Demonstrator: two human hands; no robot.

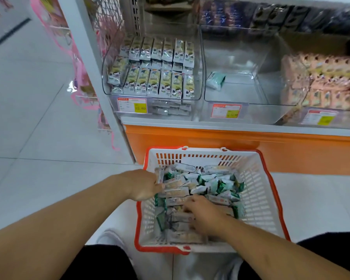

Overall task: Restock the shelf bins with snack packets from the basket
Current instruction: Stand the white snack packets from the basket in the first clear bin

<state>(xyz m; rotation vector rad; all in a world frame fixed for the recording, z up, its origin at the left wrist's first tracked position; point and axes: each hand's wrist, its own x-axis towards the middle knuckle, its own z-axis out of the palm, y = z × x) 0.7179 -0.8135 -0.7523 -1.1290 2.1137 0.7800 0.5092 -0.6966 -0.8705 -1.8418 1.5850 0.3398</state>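
Two hands (146, 186) (202, 215) among crinkly packets (200, 184), slatted plastic basket (259, 199)

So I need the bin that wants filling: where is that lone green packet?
In the head view, the green packet lies at the left of the near-empty middle bin, right of the full left bin.

We see a glossy white tiled floor (38, 118), a white shelf upright (93, 57), an orange base panel (251, 150) below the shelf, and pink goods (79, 63) hanging left.
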